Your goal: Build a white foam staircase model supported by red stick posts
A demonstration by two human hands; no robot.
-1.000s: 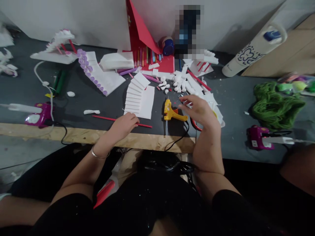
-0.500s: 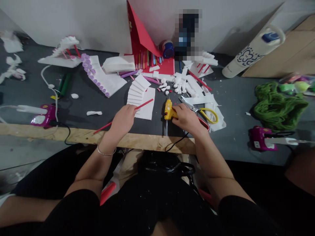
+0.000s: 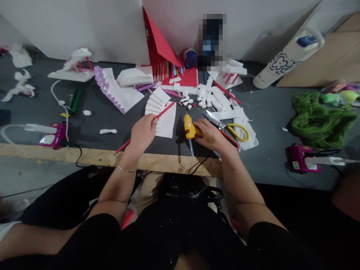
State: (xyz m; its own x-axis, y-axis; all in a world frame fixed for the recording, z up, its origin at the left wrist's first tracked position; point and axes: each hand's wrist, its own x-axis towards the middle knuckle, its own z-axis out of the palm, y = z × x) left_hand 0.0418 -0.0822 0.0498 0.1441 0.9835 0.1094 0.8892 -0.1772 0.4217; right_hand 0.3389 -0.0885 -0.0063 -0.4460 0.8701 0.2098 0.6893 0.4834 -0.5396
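Observation:
My left hand is closed around a thin red stick, whose upper end lies over a white foam piece with fanned strips like steps. The stick's other end shows below the wrist side of the hand. In my right hand is the handle of a yellow hot glue gun, nozzle pointing away from me and a clear glue stick out of its back. Just right of that hand lie scissors with a yellow and a red handle, partly on white scraps.
White clay bits and foam strips lie beyond the hands. A purple-edged white piece is at left. Purple power adapters, green yarn, a white bottle and a red folder are around. The wooden table edge runs in front.
The glue gun has been lifted a little off the table and tilted, moving slightly left. My left hand has shifted slightly right, with the red stick steeper over the foam piece.

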